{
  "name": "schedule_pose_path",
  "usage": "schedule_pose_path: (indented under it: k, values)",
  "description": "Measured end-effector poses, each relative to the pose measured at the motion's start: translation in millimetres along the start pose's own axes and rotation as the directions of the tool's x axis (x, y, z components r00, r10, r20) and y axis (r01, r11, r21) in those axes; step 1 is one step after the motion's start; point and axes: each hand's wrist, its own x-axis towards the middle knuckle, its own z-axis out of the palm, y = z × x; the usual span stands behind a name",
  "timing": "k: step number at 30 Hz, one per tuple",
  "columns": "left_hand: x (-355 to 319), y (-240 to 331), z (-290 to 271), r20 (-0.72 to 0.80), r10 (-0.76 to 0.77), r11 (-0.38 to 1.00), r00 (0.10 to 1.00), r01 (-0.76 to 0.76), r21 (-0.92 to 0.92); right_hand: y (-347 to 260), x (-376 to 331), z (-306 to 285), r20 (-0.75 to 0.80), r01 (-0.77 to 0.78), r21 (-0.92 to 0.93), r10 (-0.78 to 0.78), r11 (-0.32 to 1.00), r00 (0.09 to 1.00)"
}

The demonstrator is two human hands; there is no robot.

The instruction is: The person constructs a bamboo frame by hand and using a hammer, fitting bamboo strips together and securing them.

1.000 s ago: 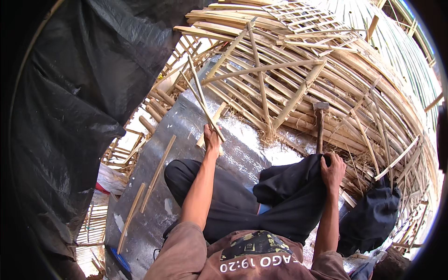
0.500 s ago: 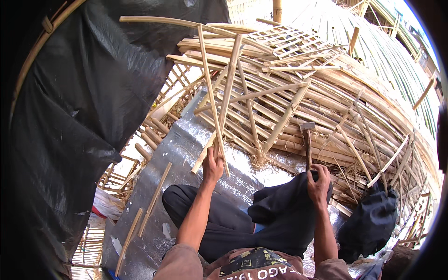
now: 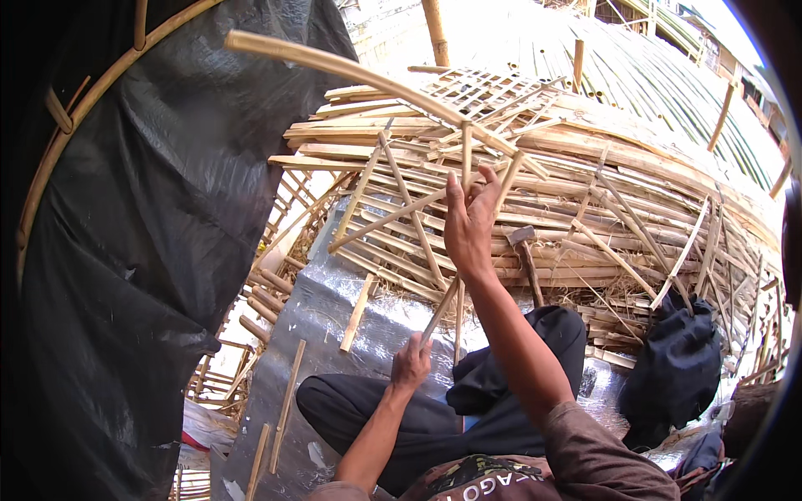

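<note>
Two bare hands at work, both on thin bamboo strips (image 3: 458, 250). Left hand (image 3: 411, 364): low, just above the person's crossed legs in dark trousers (image 3: 418, 417), fingers closed round the lower ends of the strips. Right hand (image 3: 469, 219): raised well above the left, fingers loosely curled and partly spread, touching the upper parts of the same strips; whether it grips them firmly cannot be told. Strips: pale, slender, two or three in number, rising steeply from the left hand toward the right and fanning apart at the top.

One hammer (image 3: 525, 255): wooden handle, dark metal head, propped just right of the raised forearm, handle end at the trousers, head against the bamboo pile; neither hand touches it.

One large pile of split bamboo slats (image 3: 601, 192): fills the far and right side of the silver sheet, slats crossed and stacked, a small woven lattice panel (image 3: 480, 88) lying on its top.

One silver foil-like ground sheet (image 3: 334, 309): spread under the person, several loose short slats (image 3: 357, 312) lying along its left edge.

One long curved bamboo pole (image 3: 359, 75): arcs across the upper part of the view.

One black plastic sheet (image 3: 142, 250): hangs at the left over a curved bamboo frame.

One dark cloth bag (image 3: 677, 367): at the sheet's right edge, against the pile.
</note>
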Motion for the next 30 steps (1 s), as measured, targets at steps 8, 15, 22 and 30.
schedule_pose_path:
  k: [8, 15, 22, 30]
  values:
    - [24.8, 17.5, -13.0, -0.006, 0.182, 0.978, 0.983, -0.181, 0.103, 26.6, -4.6, -1.1, 0.151, -0.047, 0.137, 0.026, 0.989, 0.988]
    - [118.3, 140.7, -188.4, -0.348, 0.72, 0.69, 0.601, -0.566, 0.452, -1.3, -26.4, 19.2, 0.298, -0.018, 0.137, -0.024, 0.99, 0.954]
    - [186.6, 239.6, -315.2, -0.064, 0.494, 0.605, 0.867, -0.289, 0.742, -29.3, -53.7, 25.5, 0.514, 0.345, 0.035, -0.313, 0.938, 0.799]
    - [125.2, 138.4, -313.6, 0.281, -0.318, 0.945, 0.906, 0.326, 0.02, -22.2, -67.6, 21.1, 0.747, 0.357, 0.015, -0.247, 0.934, 0.617]
